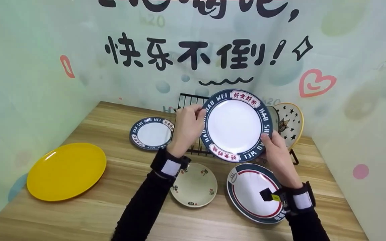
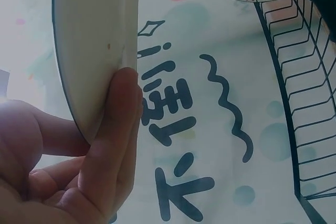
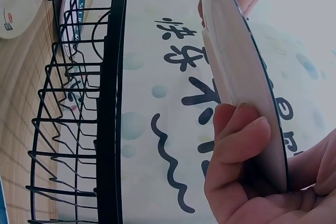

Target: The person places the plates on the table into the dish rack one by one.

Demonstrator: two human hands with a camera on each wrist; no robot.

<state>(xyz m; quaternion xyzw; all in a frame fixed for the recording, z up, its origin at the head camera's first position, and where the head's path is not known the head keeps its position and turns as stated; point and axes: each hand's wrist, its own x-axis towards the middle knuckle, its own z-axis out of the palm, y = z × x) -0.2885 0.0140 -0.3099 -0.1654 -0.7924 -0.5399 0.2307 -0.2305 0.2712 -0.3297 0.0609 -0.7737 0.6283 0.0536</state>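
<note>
A white plate with a dark blue lettered rim is held up in the air, its face tilted toward the head camera. My left hand pinches its left edge, thumb on one face and fingers behind, as the left wrist view shows. On the lower right edge, my right hand grips the rim with the thumb in front. In the right wrist view the curled fingers press the plate's pale underside. Behind and below the plate stands a black wire dish rack, partly hidden by it in the head view.
A star-patterned plate stands upright at the rack's right end. On the wooden table lie a yellow oval plate, a smaller blue-rimmed plate, a cream plate and a red-ringed oval plate. A printed curtain hangs behind.
</note>
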